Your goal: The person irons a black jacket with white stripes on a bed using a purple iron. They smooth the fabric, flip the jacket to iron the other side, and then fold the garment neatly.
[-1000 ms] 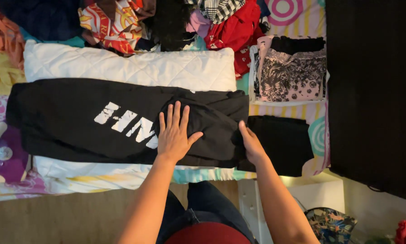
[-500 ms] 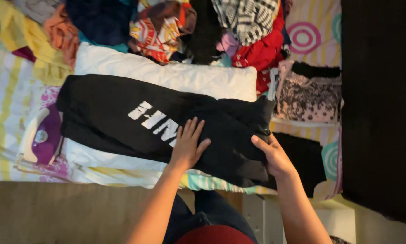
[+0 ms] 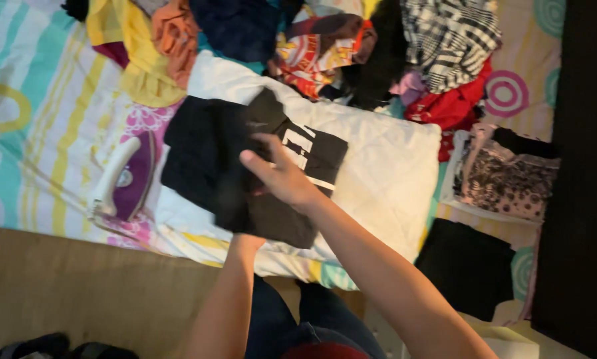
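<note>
While clothes [image 3: 311,40] crowd above, iron [image 3: 122,179] lies left.

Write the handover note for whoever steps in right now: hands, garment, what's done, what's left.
Right hand: on top of the black printed garment, gripping a folded-over flap.
Left hand: hidden under the garment; only the forearm shows.
Garment: on the white quilted pad, partly folded, bunched at the pad's left end.
Nearby: purple iron on the striped sheet, folded black piece, unsorted clothes pile.
Left: finish and flatten the fold.

One iron [image 3: 122,178], two hands [image 3: 282,176].
</note>
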